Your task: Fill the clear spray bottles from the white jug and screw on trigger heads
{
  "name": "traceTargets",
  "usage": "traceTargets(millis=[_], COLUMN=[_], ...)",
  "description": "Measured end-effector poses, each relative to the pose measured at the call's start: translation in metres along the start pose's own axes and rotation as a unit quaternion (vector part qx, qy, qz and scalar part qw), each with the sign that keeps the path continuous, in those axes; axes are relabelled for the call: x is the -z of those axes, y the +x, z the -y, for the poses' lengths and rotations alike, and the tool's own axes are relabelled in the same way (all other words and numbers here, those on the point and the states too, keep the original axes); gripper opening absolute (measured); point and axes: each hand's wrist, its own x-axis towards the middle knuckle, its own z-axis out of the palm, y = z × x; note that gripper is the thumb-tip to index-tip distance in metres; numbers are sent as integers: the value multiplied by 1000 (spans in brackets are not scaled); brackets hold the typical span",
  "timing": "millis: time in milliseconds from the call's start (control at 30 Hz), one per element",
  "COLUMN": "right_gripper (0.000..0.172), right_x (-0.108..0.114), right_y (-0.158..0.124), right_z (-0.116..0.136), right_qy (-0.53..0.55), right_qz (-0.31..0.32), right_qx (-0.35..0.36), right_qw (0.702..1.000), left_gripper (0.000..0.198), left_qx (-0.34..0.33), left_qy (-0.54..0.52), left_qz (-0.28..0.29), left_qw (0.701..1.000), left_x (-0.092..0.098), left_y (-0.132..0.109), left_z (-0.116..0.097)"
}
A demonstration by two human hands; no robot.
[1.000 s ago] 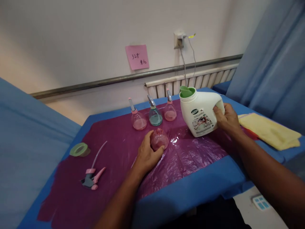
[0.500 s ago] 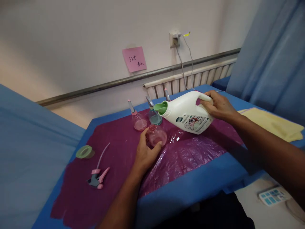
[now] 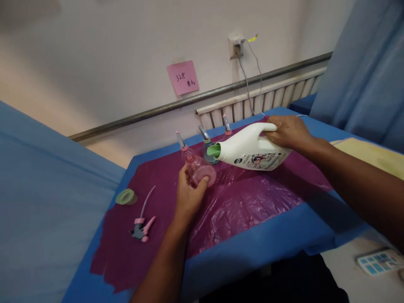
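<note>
My left hand is closed round a clear pink spray bottle with no spray head on it, tilted so its base faces me. By its handle, my right hand grips a white detergent jug, which lies nearly level with its green spout pointing left, above and right of the pink bottle. Left of my left hand, a loose grey and pink spray head with its tube lies on the purple plastic sheet. A green cap sits farther left.
Behind the bottle stand several spray bottles, among them a teal one. A yellow cloth lies on the blue table at right. Blue curtains hang on both sides. Cords run from a wall socket.
The pink bottle has tipped further, its neck now leaning away to the left and its base turned toward me. The jug has levelled out a little. The whole view has shifted slightly.
</note>
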Motion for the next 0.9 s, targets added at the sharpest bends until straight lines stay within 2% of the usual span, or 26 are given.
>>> traceTargets(millis=[200, 367, 567, 900], right_gripper=[54, 62, 62, 55], right_x=[5, 11, 11, 13], right_y=[-1, -2, -1, 1], right_z=[16, 27, 30, 36], right_qy=[-96, -141, -144, -150], right_qz=[21, 56, 61, 76], right_qx=[-11, 5, 11, 16], right_qw=[995, 988, 988, 986], left_gripper=[80, 86, 85, 80], left_qx=[0, -7, -40, -99], left_qy=[-4, 88, 204, 335], left_qz=[-6, 16, 68, 87], left_qw=[1000, 996, 976, 933], left_x=[14, 32, 47, 61], left_y=[-5, -4, -2, 5], left_z=[-3, -2, -7, -33])
